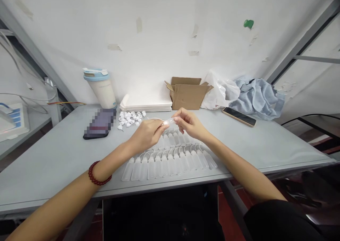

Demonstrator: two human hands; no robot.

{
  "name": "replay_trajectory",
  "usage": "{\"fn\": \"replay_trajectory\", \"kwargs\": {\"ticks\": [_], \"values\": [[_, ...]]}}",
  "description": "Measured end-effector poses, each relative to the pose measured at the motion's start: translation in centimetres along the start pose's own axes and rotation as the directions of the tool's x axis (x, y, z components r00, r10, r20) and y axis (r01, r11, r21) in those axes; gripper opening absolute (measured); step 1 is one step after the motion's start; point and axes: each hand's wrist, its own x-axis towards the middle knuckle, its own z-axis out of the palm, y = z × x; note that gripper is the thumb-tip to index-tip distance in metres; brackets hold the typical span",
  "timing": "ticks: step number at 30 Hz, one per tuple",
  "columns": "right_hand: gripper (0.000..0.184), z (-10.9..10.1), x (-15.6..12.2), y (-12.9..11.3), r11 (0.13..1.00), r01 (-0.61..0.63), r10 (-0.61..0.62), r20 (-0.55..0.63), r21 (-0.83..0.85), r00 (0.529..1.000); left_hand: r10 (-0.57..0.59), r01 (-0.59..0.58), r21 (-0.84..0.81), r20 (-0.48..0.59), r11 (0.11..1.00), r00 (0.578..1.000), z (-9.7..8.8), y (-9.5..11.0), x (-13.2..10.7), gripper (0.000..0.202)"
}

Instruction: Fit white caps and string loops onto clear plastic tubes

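Observation:
My left hand and my right hand meet above the middle of the table, both with fingers closed. Between them they pinch a small translucent plastic bottle, held nearly level. White shows at its left end, by my left fingertips; much of it is covered by my fingers. Below lie rows of translucent squeeze bottles with white necks and thin curved tubes. The back row is partly hidden by my hands. Beyond my left hand sits a heap of small white caps.
A lidded cup, a blurred flat dark item and a white stack are at the back left of the grey table. An open cardboard box, plastic bag, blue cloth and phone line the back right.

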Motion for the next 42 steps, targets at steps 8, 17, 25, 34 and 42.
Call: {"fn": "replay_trajectory", "kwargs": {"ticks": [8,17,25,34,42], "values": [[0.031,0.5,0.2,-0.4,0.988,-0.005,0.007,-0.016,0.155,1.000,-0.107,0.107,-0.084,0.000,0.991,0.994,-0.2,0.0,0.2,0.035],[0.029,0.2,0.1,-0.5,0.990,0.039,-0.035,-0.036,0.134,0.999,-0.376,0.470,-0.498,0.283,0.729,0.882,-0.4,0.5,0.4,0.038],[0.033,0.6,0.2,-0.4,0.957,-0.032,0.038,-0.014,0.287,0.999,-0.099,0.103,-0.111,0.044,0.988,0.994,0.1,0.8,0.1,0.041],[0.039,0.4,0.3,-0.8,0.845,-0.287,0.263,0.117,0.451,0.958,0.294,-0.288,0.407,0.052,0.867,0.955,0.6,-1.1,-0.6,0.033],[0.039,-0.3,1.0,0.5,0.857,-0.335,0.360,0.010,0.392,0.933,-0.005,-0.069,0.418,0.173,0.906,0.985,-1.2,-3.4,0.2,0.030]]}}
